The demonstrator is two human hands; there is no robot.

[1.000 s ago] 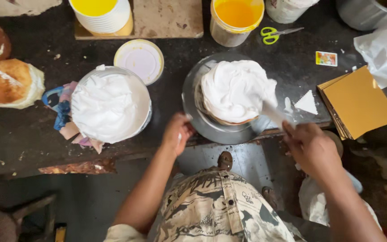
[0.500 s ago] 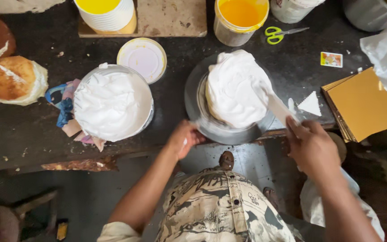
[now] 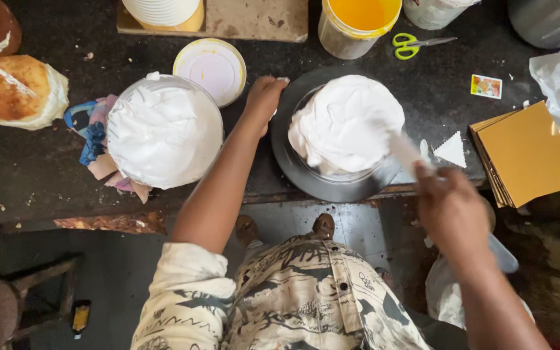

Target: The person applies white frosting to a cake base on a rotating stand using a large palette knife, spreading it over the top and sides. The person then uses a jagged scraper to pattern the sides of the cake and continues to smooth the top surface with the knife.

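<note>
Your left hand (image 3: 264, 97) has moved since half a second ago: then it sat at the near rim of the turntable (image 3: 286, 159), now it reaches up along the far left rim, fingers curled together on the edge. That reads as you turning the stand to bring a fresh side of the cake (image 3: 345, 123) round. Your right hand (image 3: 452, 207) has barely shifted; its fingers are clamped on the handle of the spatula (image 3: 406, 152), whose blade lies against the cake's right flank, though motion blur makes the exact contact hard to judge.

The cake sits centred on the turntable, at the near edge of the dark surface (image 3: 46, 162). It is wholly coated in white cream, the top heaped and uneven with ridges, the sides not yet smooth.

Left of your arm stands a bowl (image 3: 163, 129) of white cream on a cloth (image 3: 89, 139), a round lid (image 3: 210, 68) behind it. Gold boards (image 3: 526, 152) lie to the right, scissors (image 3: 413, 44) and a yellow tub (image 3: 358, 23) beyond
</note>
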